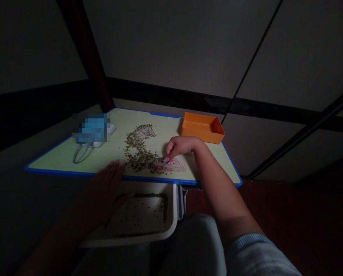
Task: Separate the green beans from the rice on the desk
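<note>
On a pale green tabletop (168,132) with a blue edge lies a curved spread of small greenish-brown grains (139,153). My right hand (181,147) is closed in a pinch on a clear pinkish protractor (178,165), which lies low against the table at the right end of the grains. Near the front edge, my left hand (106,186) is in shadow with its fingers stretched out and nothing seen in them. Below it, a white bin (173,214) under the table edge holds a scatter of the same grains; my left forearm covers part of it.
An orange open-topped box (202,134) stands at the table's back right corner. At the left sits a blurred-out blue thing (95,128) with a looped cord (81,155). A panelled wall (171,50) rises right behind the table, and the light is dim.
</note>
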`<state>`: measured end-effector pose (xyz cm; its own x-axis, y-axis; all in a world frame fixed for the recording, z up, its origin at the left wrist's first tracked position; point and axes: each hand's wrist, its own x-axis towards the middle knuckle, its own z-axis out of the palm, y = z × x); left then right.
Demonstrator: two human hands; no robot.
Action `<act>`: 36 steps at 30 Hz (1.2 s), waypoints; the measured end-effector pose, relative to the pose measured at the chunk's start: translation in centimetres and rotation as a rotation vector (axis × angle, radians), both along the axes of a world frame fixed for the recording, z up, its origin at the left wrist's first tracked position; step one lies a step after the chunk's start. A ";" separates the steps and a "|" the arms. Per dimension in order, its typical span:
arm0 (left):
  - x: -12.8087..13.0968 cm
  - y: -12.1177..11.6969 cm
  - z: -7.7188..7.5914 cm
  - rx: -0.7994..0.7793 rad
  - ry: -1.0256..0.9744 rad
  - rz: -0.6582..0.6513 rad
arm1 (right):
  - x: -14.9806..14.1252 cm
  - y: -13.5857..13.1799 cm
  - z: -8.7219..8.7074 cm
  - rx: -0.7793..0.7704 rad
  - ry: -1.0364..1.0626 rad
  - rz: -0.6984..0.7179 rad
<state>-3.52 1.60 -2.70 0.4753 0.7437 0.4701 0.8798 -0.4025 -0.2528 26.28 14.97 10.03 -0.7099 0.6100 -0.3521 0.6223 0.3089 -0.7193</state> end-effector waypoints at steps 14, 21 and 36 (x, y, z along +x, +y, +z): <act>-0.1 0.1 -0.1 0.039 -0.004 -0.020 | -0.7 -0.3 -0.1 0.002 -0.021 0.047; 0.0 0.0 -0.1 0.032 0.000 -0.018 | 0.4 0.0 0.4 0.018 -0.003 0.011; 0.2 -0.1 0.2 0.047 -0.009 -0.016 | 2.9 0.1 1.0 -0.021 -0.217 0.012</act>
<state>-3.36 1.48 -2.45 0.4831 0.7129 0.5083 0.8754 -0.4049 -0.2641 29.15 15.11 11.01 -0.6232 0.5930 -0.5098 0.7595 0.3037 -0.5752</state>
